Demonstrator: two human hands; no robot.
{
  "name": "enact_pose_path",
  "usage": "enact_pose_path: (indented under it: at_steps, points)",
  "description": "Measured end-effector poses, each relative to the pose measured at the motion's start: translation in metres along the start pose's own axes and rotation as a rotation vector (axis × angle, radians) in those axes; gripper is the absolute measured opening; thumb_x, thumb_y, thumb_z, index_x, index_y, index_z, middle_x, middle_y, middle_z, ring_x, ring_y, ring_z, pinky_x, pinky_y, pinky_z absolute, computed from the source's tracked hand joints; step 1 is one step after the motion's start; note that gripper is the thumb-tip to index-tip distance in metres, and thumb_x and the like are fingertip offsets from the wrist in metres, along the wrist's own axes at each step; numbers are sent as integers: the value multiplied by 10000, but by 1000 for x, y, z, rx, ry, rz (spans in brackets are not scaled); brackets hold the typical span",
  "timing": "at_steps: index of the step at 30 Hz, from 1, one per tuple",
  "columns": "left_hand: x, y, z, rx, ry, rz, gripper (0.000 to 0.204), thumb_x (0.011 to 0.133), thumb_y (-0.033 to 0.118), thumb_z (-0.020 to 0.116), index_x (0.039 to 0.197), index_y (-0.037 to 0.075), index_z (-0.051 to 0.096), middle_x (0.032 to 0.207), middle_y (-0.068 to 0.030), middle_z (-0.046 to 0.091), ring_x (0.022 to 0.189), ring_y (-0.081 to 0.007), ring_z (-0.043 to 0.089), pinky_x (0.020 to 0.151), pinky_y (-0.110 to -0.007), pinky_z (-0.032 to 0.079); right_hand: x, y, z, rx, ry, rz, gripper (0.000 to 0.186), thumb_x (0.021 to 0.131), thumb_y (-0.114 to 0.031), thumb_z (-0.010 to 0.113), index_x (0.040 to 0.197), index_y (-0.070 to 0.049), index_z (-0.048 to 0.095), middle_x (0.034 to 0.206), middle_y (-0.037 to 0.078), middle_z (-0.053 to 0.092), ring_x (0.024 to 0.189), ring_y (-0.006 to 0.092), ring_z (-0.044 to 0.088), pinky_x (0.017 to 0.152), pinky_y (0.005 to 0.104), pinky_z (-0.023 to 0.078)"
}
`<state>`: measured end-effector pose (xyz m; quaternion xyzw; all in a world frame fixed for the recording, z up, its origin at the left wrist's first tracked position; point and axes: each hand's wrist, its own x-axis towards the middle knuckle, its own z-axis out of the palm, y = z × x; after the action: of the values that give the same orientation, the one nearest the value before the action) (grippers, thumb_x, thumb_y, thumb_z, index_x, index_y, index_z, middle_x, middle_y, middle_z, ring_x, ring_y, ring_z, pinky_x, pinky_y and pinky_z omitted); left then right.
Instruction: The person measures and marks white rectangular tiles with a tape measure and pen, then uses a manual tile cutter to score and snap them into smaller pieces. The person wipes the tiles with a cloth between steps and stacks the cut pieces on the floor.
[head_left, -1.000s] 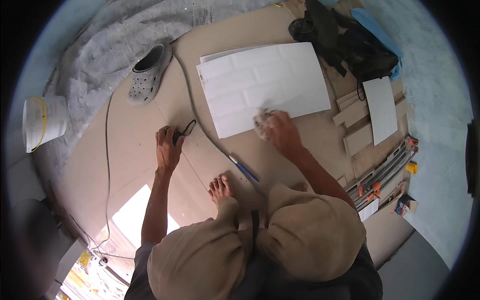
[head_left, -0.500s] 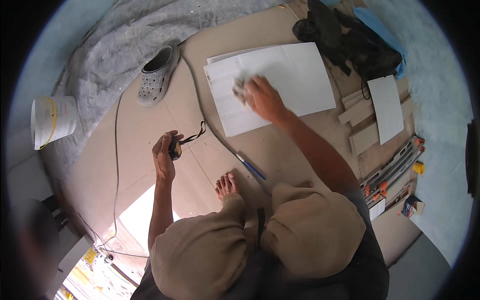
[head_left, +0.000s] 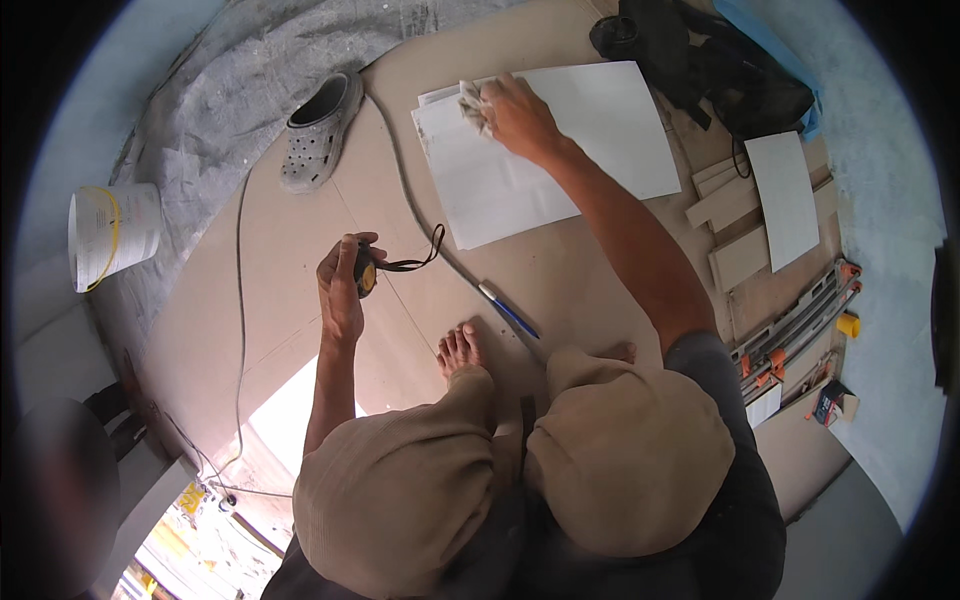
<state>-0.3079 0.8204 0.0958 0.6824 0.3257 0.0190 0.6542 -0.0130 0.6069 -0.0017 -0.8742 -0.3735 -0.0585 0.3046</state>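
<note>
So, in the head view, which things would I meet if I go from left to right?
White bucket, grey clog, tape measure in the left hand, crumpled cloth in the right hand, narrow white panel, small yellow object.

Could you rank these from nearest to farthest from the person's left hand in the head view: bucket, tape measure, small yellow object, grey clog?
1. Tape measure: held in the left hand.
2. Grey clog: ahead of that hand.
3. Bucket: off to the left.
4. Small yellow object: far over on the right.
</note>
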Motion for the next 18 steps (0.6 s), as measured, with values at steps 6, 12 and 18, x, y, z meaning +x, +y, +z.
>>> enact_pose_path:
  at_steps: [6, 12, 18]
  points:
    - [-20, -13, -19, 16, 59, -69, 510, 1084, 481, 573, 1117, 3, 748, 820, -57, 712, 728, -86, 599, 649, -249, 450, -157, -54, -48, 151, -195, -27, 210, 940, -98, 669, 1130, -32, 610, 1162, 139, 585, 1065, 363, 594, 898, 470, 552]
    - [-18, -24, -18, 76, -11, -72, 479, 1097, 436, 557, 1139, -7, 734, 818, -61, 713, 713, -84, 597, 632, -240, 451, -256, -84, -115, -110, -801, 50, 188, 922, -177, 674, 1067, -60, 700, 1160, 162, 647, 1140, 328, 607, 926, 440, 516]
    - [-13, -5, 23, 191, -187, -9, 446, 1077, 394, 584, 1118, -27, 724, 823, -69, 710, 746, -88, 607, 674, -252, 452, -266, -124, -76, 30, -641, 134, 237, 911, -286, 719, 1021, -80, 678, 1014, 123, 714, 991, 334, 691, 910, 473, 514]
